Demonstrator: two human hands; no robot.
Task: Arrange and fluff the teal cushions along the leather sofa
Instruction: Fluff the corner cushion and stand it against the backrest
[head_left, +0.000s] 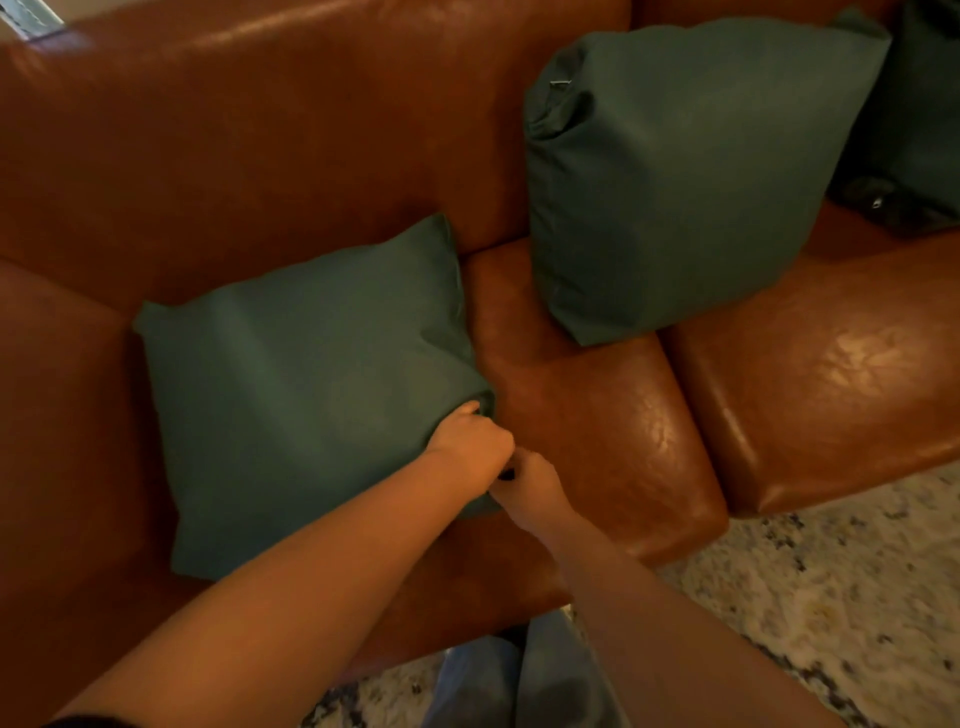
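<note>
Spanning the whole view, a brown leather sofa (260, 130) shows its backrest above and three seat sections below. At far left, a pale strip (31, 18) shows beyond the top of the backrest; what it is cannot be told. Lying flat on the left seat, with its far edge against the backrest, is the near teal cushion (291, 395). The left hand (470, 441) grips that cushion's right-hand edge close to the near corner, fingers curled into the fabric with the thumb on top. Just beside it and touching it, the right hand (530, 486) is closed at the same corner; its fingers are curled, but whether they pinch the fabric or a small dark item (506, 474) seen between the two hands cannot be told. Both bare forearms cross the front edge of the seat and hide the cushion's near right corner.

To the right, a second teal cushion (691, 171) stands tilted against the backrest, resting across the middle and right seats, well apart from the hands. At far right a third teal cushion (924, 104) is partly cut off by the frame, with a dark object (883, 202) lying at its base. Below the sofa, a speckled pale rug (831, 597) covers the floor, and blue denim trouser legs (519, 680) appear at the bottom edge. No writing or label can be read anywhere.
</note>
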